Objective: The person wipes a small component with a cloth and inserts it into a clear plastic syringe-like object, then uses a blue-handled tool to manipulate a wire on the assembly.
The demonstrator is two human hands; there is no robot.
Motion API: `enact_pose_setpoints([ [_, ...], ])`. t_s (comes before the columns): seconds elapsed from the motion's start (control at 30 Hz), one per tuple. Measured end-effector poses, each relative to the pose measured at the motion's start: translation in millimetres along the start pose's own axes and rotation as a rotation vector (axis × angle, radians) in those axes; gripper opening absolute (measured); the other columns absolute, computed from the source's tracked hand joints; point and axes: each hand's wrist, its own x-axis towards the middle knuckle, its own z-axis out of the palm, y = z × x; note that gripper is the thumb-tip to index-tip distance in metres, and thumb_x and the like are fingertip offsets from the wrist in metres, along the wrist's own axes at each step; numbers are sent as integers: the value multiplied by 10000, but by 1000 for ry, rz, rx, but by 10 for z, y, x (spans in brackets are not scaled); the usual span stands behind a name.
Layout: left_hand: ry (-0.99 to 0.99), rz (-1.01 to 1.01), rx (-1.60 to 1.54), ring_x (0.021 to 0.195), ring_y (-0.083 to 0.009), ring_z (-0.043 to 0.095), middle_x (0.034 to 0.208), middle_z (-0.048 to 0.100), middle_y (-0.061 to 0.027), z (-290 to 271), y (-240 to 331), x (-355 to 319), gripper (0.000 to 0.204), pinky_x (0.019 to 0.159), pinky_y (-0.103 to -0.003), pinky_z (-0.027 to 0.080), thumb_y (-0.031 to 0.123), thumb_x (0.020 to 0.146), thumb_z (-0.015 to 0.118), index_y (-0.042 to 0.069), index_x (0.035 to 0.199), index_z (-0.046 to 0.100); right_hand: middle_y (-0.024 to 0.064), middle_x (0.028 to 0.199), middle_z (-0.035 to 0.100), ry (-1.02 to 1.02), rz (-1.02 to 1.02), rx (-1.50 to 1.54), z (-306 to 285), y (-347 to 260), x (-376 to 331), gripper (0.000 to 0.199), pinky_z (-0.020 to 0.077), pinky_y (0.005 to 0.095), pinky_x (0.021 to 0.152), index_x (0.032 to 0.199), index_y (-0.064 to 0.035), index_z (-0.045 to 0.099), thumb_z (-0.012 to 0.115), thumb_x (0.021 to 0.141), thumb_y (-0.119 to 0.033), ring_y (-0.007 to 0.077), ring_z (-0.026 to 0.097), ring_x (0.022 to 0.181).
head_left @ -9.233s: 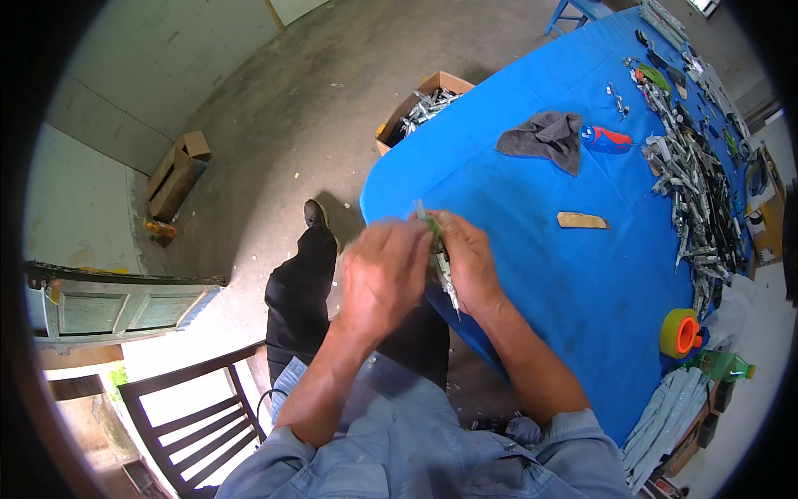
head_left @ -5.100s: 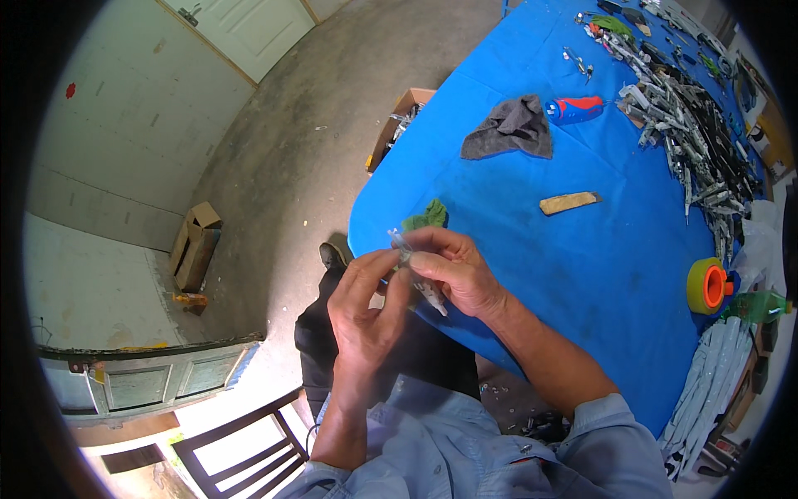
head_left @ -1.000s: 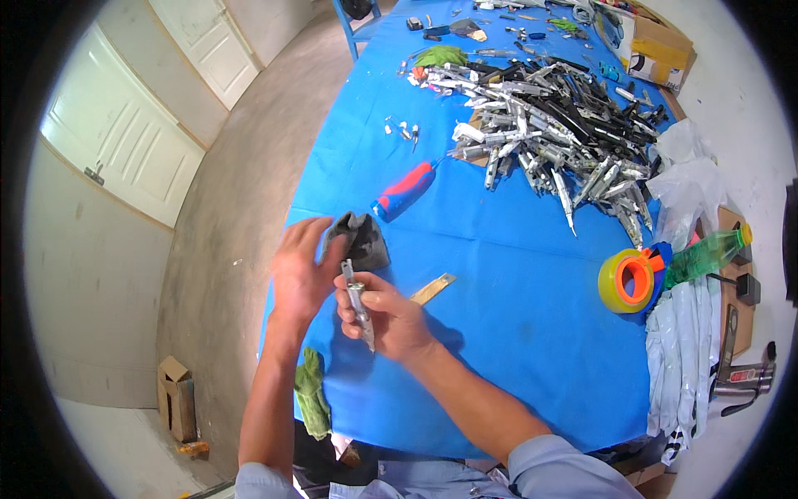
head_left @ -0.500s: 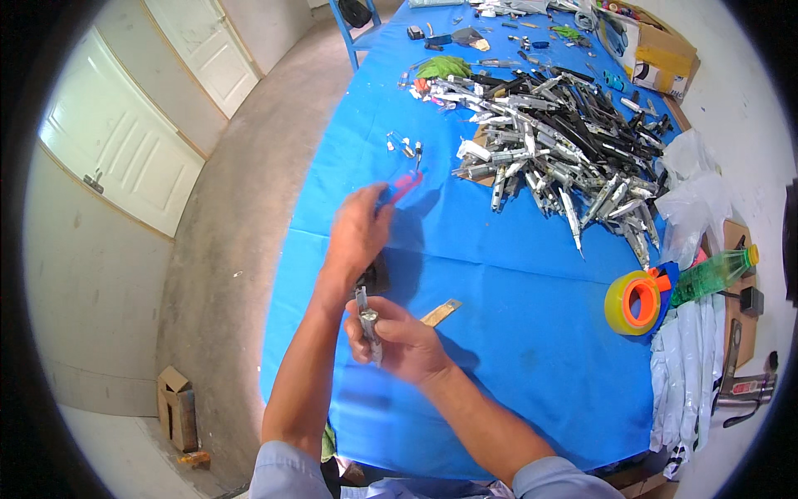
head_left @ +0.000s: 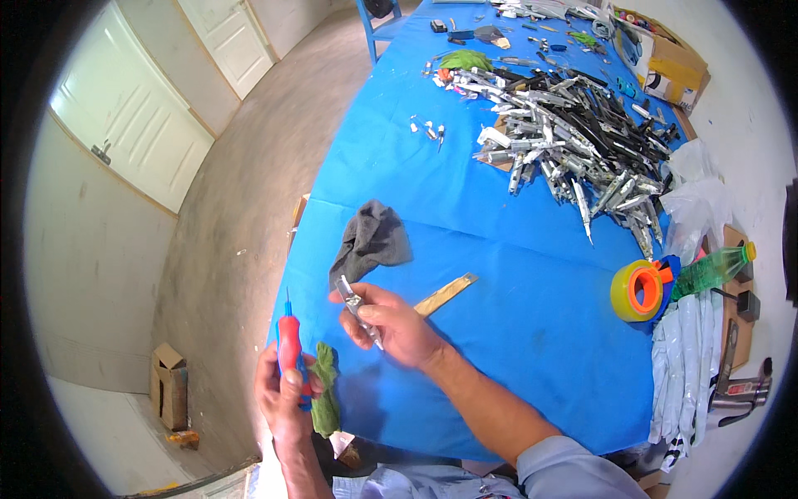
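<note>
Table, blue-covered, fills the view from centre to 1 o'clock. Heap of metal parts at 1 o'clock, well apart from both hands. Grey rag just above the right hand; wooden strip at its 2 o'clock. Right hand, centre, clenched around a small metal piece, tip tilted to 11 o'clock. Left hand at 7 o'clock grasps a red-handled screwdriver, blade up, with a green cloth tucked beside it. Step judged: tool taken up, not yet applied. Next move calls for bringing blade and piece together, the piece held steady.
</note>
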Motion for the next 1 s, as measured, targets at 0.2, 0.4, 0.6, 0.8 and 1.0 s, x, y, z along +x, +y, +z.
enact_pose_setpoints([
  [0.2,139,21,173,712,-154,646,1021,695,-151,-152,-101,-476,505,627,-285,539,190,948,724,-1,1375,532,14,840,565,83,8,-416,153,162,-13,358,394,245,597,1294,2,593,491,1035,-222,74,467,677],
  [0.4,65,269,550,1032,-198,694,1139,727,-174,-89,64,-545,403,931,-317,532,-34,864,715,-62,1258,636,0,776,530,71,-57,-459,223,180,-83,375,366,245,597,1223,4,618,440,1055,-281,79,433,664],
  [0.6,47,392,701,936,-252,745,1046,746,-185,-54,24,-487,428,862,-318,563,-22,802,780,-17,1217,678,4,753,536,88,-103,-496,275,180,-105,382,353,254,580,1142,-2,639,420,1047,-301,78,427,643],
  [0.8,38,401,721,915,-274,751,1027,748,-187,-60,52,-491,442,833,-333,575,-21,786,797,3,1214,686,-1,731,529,95,-98,-563,327,179,-122,363,347,252,563,1121,-1,649,428,1033,-275,70,412,623],
  [1.0,29,424,767,924,-283,755,1036,748,-191,-22,84,-479,439,832,-341,581,-25,791,791,6,1216,687,-5,707,528,90,-139,-637,339,190,-121,359,358,253,555,1083,3,655,421,1030,-263,62,413,612],
])
